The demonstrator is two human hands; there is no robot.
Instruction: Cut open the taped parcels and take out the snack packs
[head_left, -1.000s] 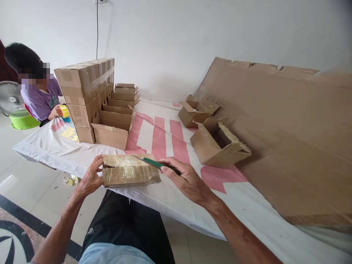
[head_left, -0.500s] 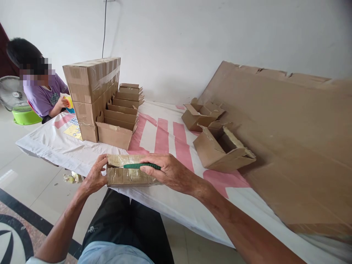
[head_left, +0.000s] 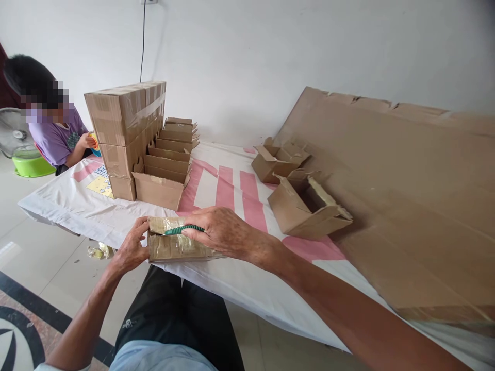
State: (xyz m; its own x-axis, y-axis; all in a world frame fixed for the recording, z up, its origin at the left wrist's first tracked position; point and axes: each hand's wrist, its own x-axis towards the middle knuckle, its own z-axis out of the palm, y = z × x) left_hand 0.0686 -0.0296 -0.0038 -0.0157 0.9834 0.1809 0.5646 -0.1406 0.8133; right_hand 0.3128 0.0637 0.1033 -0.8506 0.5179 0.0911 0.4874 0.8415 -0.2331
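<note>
Small taped cardboard box [head_left: 176,248] lies at the near edge of the desk [head_left: 96,212], which is draped in a white cloth with broad pink stripes. Its brown corrugated sides are creased, and its top is covered in wrinkled, glossy clear tape.

The left hand [head_left: 130,251] comes up from below with the forearm angled towards the desk. Its fingers are curled around the box's left end and grip it, the thumb on the near side.

The right arm reaches in from the lower right, long and nearly straight, with the wrist bent slightly down. The right hand [head_left: 221,234] rests palm down on the box top. Its fingers are closed on a slim green-handled cutter [head_left: 183,229], which lies almost flat along the tape with its tip pointing left.

Behind the hands and to the right, an open cardboard box [head_left: 299,211] with ragged flaps lies tilted on its side, and a second open carton [head_left: 275,161] sits just beyond it. A large flat sheet of brown cardboard [head_left: 406,180] slopes against the white wall.

On the left of the desk, a stack of sealed, tape-wrapped cartons [head_left: 124,116] stands beside a row of open-topped boxes [head_left: 164,167]. Another person in a purple shirt [head_left: 58,141] sits at the far left corner, a hand on a yellow tape roll [head_left: 93,141].
</note>
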